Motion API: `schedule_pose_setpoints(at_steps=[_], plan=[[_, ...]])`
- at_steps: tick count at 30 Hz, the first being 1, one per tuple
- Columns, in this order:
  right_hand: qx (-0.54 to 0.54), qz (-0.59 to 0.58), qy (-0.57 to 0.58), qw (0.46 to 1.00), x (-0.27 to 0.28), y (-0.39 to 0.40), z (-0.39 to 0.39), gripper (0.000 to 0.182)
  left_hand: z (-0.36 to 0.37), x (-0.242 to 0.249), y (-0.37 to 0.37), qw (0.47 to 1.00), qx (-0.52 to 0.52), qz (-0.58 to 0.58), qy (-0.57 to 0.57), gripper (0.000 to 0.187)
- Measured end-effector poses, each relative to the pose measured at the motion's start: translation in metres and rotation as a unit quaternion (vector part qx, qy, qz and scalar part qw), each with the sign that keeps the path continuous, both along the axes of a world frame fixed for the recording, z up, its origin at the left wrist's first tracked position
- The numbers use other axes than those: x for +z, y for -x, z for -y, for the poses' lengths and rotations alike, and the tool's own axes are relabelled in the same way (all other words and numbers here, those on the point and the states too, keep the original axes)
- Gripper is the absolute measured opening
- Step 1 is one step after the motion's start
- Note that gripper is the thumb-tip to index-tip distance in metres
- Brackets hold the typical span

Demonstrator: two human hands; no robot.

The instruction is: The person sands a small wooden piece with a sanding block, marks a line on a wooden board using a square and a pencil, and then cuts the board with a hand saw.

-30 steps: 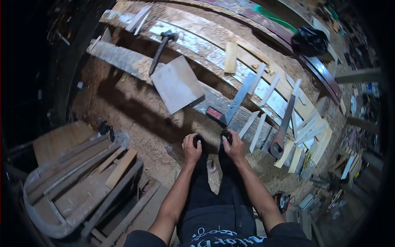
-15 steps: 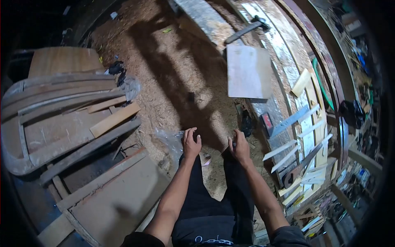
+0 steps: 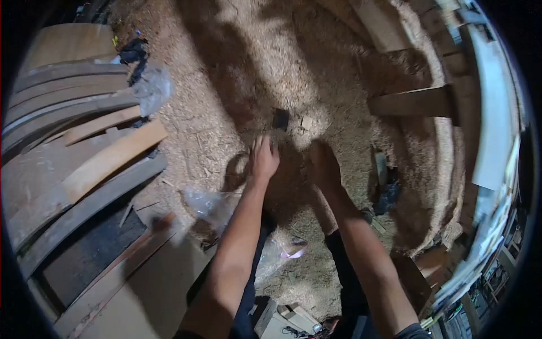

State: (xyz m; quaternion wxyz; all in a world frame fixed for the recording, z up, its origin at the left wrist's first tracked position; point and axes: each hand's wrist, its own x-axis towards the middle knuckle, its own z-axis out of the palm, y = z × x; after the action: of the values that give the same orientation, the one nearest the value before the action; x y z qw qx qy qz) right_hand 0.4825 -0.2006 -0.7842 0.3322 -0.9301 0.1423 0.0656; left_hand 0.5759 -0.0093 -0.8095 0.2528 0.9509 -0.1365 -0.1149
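Note:
My left hand [image 3: 263, 159] reaches low over the sawdust-covered ground [image 3: 197, 124], fingers stretched forward and holding nothing that I can see. Just beyond its fingertips lies a small dark block [image 3: 280, 119]. Beside that block is a little pale wood offcut [image 3: 306, 122]. Deep shadow covers my right hand [image 3: 324, 165], which is level with the left one and a short way behind the offcut. Its fingers are too dark to make out.
Curved wooden frame pieces [image 3: 73, 93] and a loose pale board [image 3: 116, 161] are stacked at left. Clear plastic [image 3: 209, 204] lies by my left forearm. A black bag [image 3: 388, 192] sits at right. Along the right edge runs a bench [image 3: 488, 124].
My view has tipped down and closer to the ground. Both hands have reached forward, nearer the dark block and offcut. The bench has shifted to the right edge of view.

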Motion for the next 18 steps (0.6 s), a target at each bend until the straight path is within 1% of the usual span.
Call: schedule_pose_setpoints(at_steps=[1,2,3,5,6,8,9,10,11,13,14,16,17,18], plan=[[0.002,-0.016,-0.015,1.0,-0.025,-0.013,-0.006,0.06,-0.004,-0.031,-0.011,1.0,-0.007,0.008,-0.027,0.046],[0.002,-0.031,-0.029,0.999,-0.038,-0.03,-0.009,0.063,-0.006,-0.059,-0.021,0.998,-0.017,0.015,-0.054,0.048],[0.004,-0.045,-0.044,0.998,-0.055,-0.043,-0.011,0.065,-0.004,-0.074,-0.033,0.998,-0.029,-0.033,-0.051,0.049],[0.043,-0.065,-0.018,0.997,-0.099,-0.061,-0.017,0.068,-0.001,-0.094,-0.057,0.99,-0.051,-0.125,-0.046,0.051],[0.061,-0.071,-0.003,0.996,-0.116,-0.068,-0.018,0.07,-0.003,-0.116,-0.065,0.989,-0.064,-0.121,-0.054,0.051],[0.05,-0.058,0.003,0.997,-0.138,-0.085,-0.025,0.071,-0.008,-0.153,-0.074,0.988,-0.087,-0.112,-0.066,0.052],[0.043,-0.049,0.006,0.998,-0.148,-0.094,-0.028,0.072,-0.005,-0.152,-0.078,0.986,-0.081,-0.126,-0.073,0.052],[0.042,-0.03,0.018,0.998,-0.162,-0.099,-0.03,0.075,0.0,-0.135,-0.082,0.984,-0.076,-0.141,-0.082,0.051],[0.062,-0.012,0.005,0.998,-0.175,-0.107,-0.032,0.075,0.005,-0.126,-0.085,0.981,-0.075,-0.155,-0.089,0.05],[0.086,0.017,-0.005,0.996,-0.19,-0.113,-0.022,0.074,-0.003,-0.155,-0.086,0.986,-0.111,-0.121,-0.041,0.048],[0.095,0.029,0.01,0.995,-0.189,-0.114,-0.018,0.07,-0.007,-0.168,-0.087,0.987,-0.127,-0.102,-0.016,0.047],[0.106,0.064,-0.021,0.992,-0.209,-0.11,-0.015,0.066,-0.009,-0.173,-0.085,0.987,-0.121,-0.104,0.012,0.042],[0.111,0.08,-0.035,0.99,-0.208,-0.108,-0.011,0.064,-0.01,-0.174,-0.08,0.987,-0.12,-0.107,0.028,0.041],[0.11,0.032,-0.054,0.992,-0.177,-0.106,-0.007,0.065,-0.021,-0.191,-0.067,0.988,-0.148,-0.048,-0.016,0.04]])
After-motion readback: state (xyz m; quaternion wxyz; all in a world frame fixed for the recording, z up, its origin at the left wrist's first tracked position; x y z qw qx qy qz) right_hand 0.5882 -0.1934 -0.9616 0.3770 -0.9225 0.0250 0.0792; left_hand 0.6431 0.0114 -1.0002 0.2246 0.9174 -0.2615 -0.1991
